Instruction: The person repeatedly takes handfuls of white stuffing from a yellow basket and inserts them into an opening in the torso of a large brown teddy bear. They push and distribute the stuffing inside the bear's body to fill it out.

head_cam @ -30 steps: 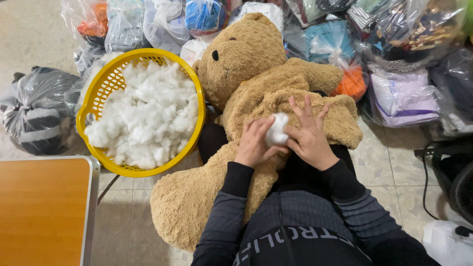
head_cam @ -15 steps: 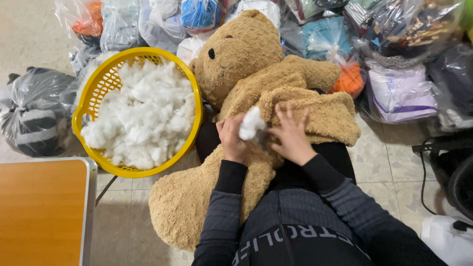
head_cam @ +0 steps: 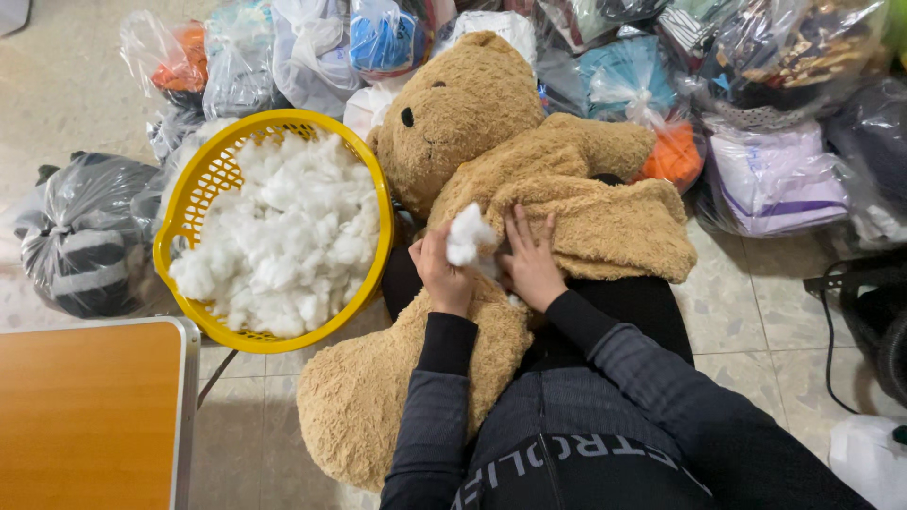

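My left hand (head_cam: 442,272) fingers pinch a white stuffing tuft (head_cam: 467,236) just left of my right hand (head_cam: 531,266), whose fingers lie flat, slightly spread, on the teddy bear (head_cam: 491,123).

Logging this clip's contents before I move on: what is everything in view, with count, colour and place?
Teddy bear: one, tan, across the person's lap.
Stuffing tuft: one, white, in the left hand.
Basket: one, yellow, left of the bear, full of white stuffing.
Bags: many, clear and dark plastic, along the top and left.
Table: one, orange-brown, bottom left.
Cable: one, black, right.
Left hand: holds the tuft.
Right hand: flat on the bear.
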